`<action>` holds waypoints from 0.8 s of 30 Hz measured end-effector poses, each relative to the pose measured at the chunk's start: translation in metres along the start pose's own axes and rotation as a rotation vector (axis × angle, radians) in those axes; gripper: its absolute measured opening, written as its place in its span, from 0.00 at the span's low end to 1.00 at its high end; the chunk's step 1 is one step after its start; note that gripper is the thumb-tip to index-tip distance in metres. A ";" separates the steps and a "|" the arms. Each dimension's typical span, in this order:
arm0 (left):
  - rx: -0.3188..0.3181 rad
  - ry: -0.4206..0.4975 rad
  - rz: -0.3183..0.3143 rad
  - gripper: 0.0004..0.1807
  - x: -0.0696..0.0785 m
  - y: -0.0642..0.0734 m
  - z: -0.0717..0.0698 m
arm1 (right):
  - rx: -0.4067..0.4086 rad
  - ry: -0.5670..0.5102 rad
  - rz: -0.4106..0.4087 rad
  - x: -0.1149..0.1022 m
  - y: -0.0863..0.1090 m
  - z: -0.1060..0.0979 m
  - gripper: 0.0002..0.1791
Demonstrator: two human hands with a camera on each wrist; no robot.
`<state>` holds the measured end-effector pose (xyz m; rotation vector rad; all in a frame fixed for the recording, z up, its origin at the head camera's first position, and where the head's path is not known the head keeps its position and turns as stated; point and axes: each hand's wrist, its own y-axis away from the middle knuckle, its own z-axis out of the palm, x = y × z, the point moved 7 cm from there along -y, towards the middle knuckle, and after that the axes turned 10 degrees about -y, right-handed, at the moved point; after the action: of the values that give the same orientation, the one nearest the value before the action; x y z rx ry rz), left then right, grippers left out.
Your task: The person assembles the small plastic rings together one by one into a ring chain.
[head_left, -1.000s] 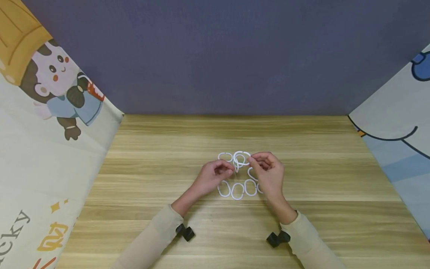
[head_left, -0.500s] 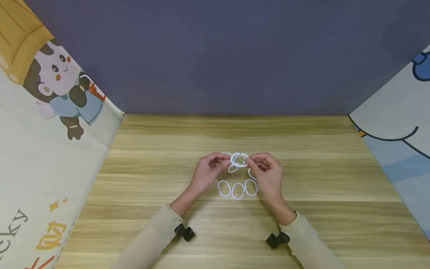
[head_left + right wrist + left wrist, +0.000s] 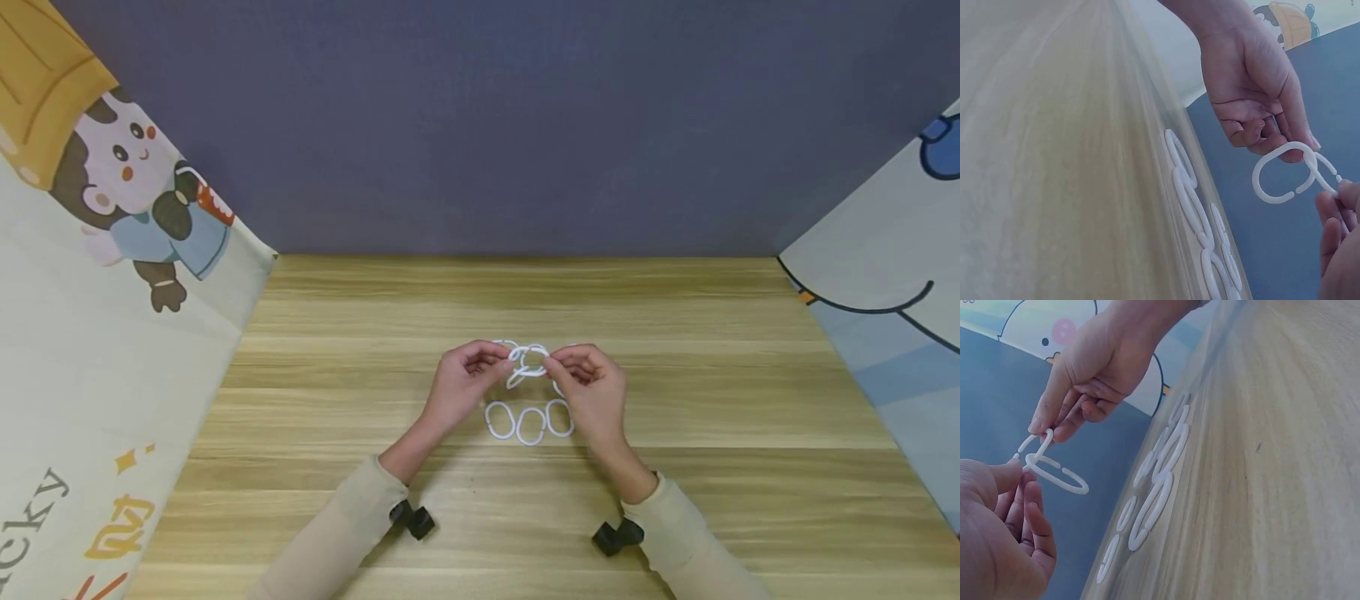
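White plastic oval curtain rings, each with a small gap, are in the person's hands and on the table. The left hand [image 3: 468, 385] and right hand [image 3: 596, 396] face each other just above the table, fingertips close together. Between them, both hands pinch one ring [image 3: 1048, 439] from opposite sides. A second ring [image 3: 1257, 178] is threaded through it and hangs at the left fingertips; its gap shows in the right wrist view. The right thumb and forefinger pinch close to the held ring's gap in the left wrist view. Whether that gap is closed, I cannot tell.
Several loose rings lie on the wooden table [image 3: 375, 333], including one [image 3: 512, 421] below the hands and others partly hidden behind them. A dark blue panel [image 3: 525, 125] stands at the back, with printed panels at both sides. Black wrist cameras [image 3: 618, 537] sit on the sleeves.
The left hand has moved up and right to grip the linked rings. The right hand has shifted slightly left, bringing the fingertips closer together. The rings between them have turned.
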<state>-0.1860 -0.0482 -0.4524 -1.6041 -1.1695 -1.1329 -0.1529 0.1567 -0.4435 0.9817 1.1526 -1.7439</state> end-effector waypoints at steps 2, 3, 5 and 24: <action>0.002 0.001 0.000 0.10 -0.001 0.000 0.000 | -0.004 -0.003 -0.003 0.001 0.000 0.000 0.08; 0.003 0.000 -0.002 0.10 -0.001 0.000 0.001 | -0.003 -0.004 -0.001 0.001 0.000 0.000 0.08; 0.007 -0.001 -0.004 0.09 0.000 0.000 0.001 | -0.002 0.000 0.002 0.002 0.000 -0.001 0.08; 0.020 -0.024 -0.039 0.09 -0.002 0.006 -0.014 | -0.016 -0.013 0.006 0.002 0.005 0.009 0.08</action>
<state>-0.1833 -0.0634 -0.4519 -1.5894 -1.2285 -1.1258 -0.1501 0.1462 -0.4440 0.9619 1.1520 -1.7312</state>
